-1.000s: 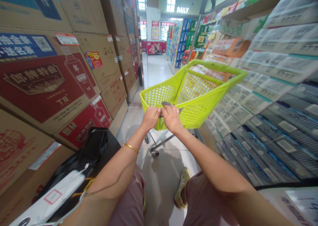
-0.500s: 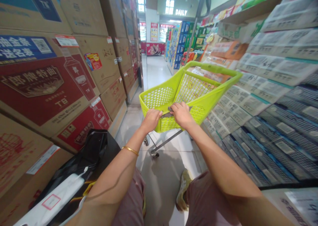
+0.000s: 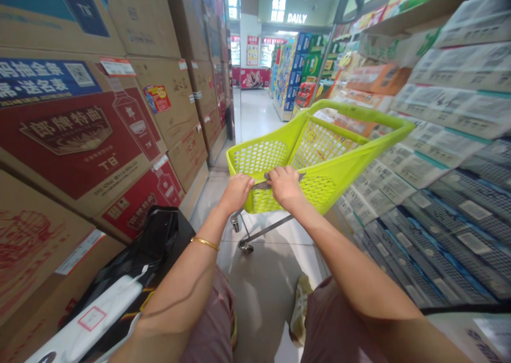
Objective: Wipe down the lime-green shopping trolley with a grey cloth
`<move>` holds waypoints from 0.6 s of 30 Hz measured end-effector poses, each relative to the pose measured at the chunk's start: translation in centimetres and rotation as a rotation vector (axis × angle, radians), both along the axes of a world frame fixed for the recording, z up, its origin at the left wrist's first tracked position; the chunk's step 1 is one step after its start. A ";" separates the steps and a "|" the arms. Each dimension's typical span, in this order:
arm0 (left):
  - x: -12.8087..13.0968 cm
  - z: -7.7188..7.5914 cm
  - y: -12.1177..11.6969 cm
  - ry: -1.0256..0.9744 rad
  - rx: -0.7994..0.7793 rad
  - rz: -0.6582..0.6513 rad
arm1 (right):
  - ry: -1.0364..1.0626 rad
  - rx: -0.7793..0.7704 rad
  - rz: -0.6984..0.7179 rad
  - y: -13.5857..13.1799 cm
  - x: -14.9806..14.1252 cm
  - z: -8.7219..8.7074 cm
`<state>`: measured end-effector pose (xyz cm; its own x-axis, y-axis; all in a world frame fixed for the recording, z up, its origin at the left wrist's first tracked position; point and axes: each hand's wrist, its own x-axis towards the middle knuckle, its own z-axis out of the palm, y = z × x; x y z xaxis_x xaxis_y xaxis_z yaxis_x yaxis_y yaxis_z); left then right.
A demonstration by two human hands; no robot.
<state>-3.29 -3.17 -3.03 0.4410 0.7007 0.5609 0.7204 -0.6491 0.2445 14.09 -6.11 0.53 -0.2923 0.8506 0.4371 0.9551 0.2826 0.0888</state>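
A lime-green shopping cart [image 3: 346, 166] stands turned sideways in front of me, on a metal frame with small wheels. My left hand [image 3: 236, 194] is closed over the near left corner of its rim. To its right, my right hand [image 3: 286, 187] presses a crumpled dark grey cloth [image 3: 261, 185] against the near rim, with its fingers bent over it. The cloth reaches across to the left fingertips; whether they pinch it too I cannot tell. Through the mesh, the part of the basket I can see shows no goods.
Stacked cardboard boxes [image 3: 75, 123] line the left side. A black bag [image 3: 159, 235] and a white handheld object [image 3: 91, 318] are at lower left. Packaged goods [image 3: 443, 107] fill the right side. Tiled floor [image 3: 259, 105] runs ahead towards further shelves [image 3: 291, 75].
The cart's raised right end now appears farther right and slightly nearer. Both hands have shifted a little left in view, still on the near rim and the cloth.
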 end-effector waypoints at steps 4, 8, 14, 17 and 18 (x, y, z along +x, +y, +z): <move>0.5 0.7 -0.7 0.063 0.018 0.078 | 0.042 0.067 0.043 -0.1 -0.6 -0.6; 1.7 1.1 -1.5 0.089 -0.015 0.184 | 0.059 0.180 0.119 -0.3 -1.5 -1.7; 1.8 1.2 -1.5 0.083 -0.038 0.269 | 0.069 0.268 0.225 0.6 -1.8 -3.1; 1.3 1.1 -1.1 0.060 -0.031 0.232 | 0.067 0.283 0.271 1.4 -0.2 -2.9; 1.1 1.1 -1.0 0.054 -0.028 0.224 | 0.073 0.278 0.286 1.7 0.6 -2.7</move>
<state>-2.16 -4.22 -1.92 0.3018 0.7993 0.5197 0.8581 -0.4653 0.2173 14.71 -4.42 -2.17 -0.4599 0.5858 0.6673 0.8479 0.5128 0.1341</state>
